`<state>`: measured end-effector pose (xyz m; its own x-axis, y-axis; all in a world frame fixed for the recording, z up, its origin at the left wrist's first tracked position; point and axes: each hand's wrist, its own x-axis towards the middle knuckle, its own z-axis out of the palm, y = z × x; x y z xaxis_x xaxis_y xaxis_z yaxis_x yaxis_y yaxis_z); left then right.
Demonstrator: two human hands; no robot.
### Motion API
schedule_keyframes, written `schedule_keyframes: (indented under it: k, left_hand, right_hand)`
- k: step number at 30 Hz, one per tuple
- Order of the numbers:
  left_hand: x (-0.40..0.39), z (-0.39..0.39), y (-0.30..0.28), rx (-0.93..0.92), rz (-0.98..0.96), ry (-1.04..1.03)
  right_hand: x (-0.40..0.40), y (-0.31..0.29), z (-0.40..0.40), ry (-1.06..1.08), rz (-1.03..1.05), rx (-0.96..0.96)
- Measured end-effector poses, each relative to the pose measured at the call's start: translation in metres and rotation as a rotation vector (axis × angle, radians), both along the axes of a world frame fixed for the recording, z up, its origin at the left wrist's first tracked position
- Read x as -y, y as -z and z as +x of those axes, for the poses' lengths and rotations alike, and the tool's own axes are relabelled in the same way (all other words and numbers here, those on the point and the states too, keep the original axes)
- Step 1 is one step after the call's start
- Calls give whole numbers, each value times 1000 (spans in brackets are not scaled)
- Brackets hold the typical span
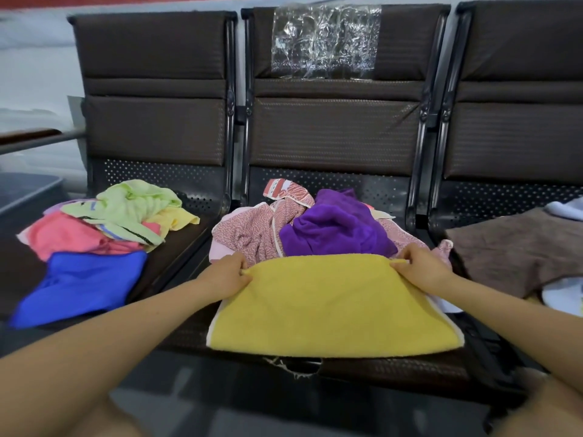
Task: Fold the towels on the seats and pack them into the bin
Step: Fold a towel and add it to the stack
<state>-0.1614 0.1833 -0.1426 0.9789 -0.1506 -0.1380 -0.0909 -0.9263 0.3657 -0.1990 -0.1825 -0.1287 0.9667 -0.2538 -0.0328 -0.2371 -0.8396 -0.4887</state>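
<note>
A yellow towel (328, 305) lies spread on the front of the middle seat (394, 370), folded over with its far edge doubled. My left hand (228, 274) pinches its far left corner and my right hand (422, 269) pinches its far right corner. Behind it on the same seat sits a crumpled purple towel (334, 231) on a pink-and-white patterned towel (249, 234). The left seat carries a heap: a blue towel (85, 282), a pink towel (66, 234) and a light green towel (132, 206). A brown towel (520, 250) lies on the right seat. The edge of a grey bin (25, 190) shows at far left.
Three dark brown padded seats stand in a row with black metal frames between them. A crumpled clear plastic sheet (325, 42) hangs on the middle backrest. White cloth (564, 298) pokes out under the brown towel at the right edge. A wooden rail (28, 135) runs at far left.
</note>
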Motion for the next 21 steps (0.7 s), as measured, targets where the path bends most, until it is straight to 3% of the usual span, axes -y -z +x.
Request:
schedule_keyframes:
  k: [4, 7, 10, 13, 17, 21]
  left_hand:
    - [2, -13, -11, 120, 15, -63]
    - [-3, -30, -18, 149, -151, -197]
    - [-1, -50, -23, -2, -225, -292]
    - [4, -65, -23, -99, -289, -331]
    - [6, -71, -14, -287, -708, -488]
    - [12, -66, -17, -234, -590, -463]
  right_hand:
    - [3, -14, -9, 95, 74, -10]
    - [15, -20, -25, 181, 445, -172]
    - [22, -27, -55, 138, 779, -404]
    - [22, -30, -74, 3, 905, -476]
    - [14, -37, -78, 40, 1049, -381]
    - [-4, -64, -73, 143, 1135, -224]
